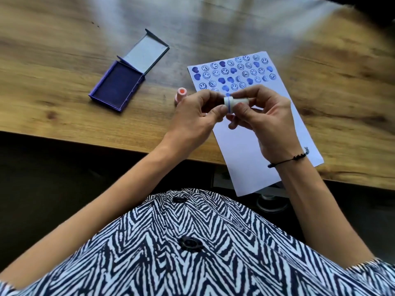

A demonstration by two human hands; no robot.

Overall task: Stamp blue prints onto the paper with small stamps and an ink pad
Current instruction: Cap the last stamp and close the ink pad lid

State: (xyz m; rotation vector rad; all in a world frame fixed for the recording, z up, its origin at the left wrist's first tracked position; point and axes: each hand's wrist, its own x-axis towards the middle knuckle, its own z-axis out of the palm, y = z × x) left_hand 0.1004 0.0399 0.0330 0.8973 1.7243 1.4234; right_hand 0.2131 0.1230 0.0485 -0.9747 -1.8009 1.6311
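I am looking down at a wooden table (pixel 64 60) that is filling most of the view, its near edge running across just beyond the black-and-white zigzag shirt (pixel 171 242) at the bottom.

The paper (pixel 256 146) is lying tilted on the right half of the table, its near corner hanging past the table edge. Rows of blue prints (pixel 233 73) (smiley faces and solid hearts) are covering its far third; the rest is showing blank.

The ink pad (pixel 116 85) is sitting well to the left of the paper, lid hinged open and lying flat behind the dark blue pad.

Both hands are hovering over the paper's left edge, just nearer than the prints. The left hand (pixel 192 116) is pinching the left end of a small white stamp (pixel 233 102) between thumb and curled fingers; the right hand (pixel 269 120) is gripping the other end the same way, the remaining fingers folded in. The stamp is lying sideways, lifted off the sheet, with a blue ring around its left end. I cannot tell which end is the printing face.

A thin black bracelet (pixel 286 161) is circling the right wrist.

A pink stamp (pixel 181 95) is standing upright on the table just left of the paper, partly hidden behind the left hand.
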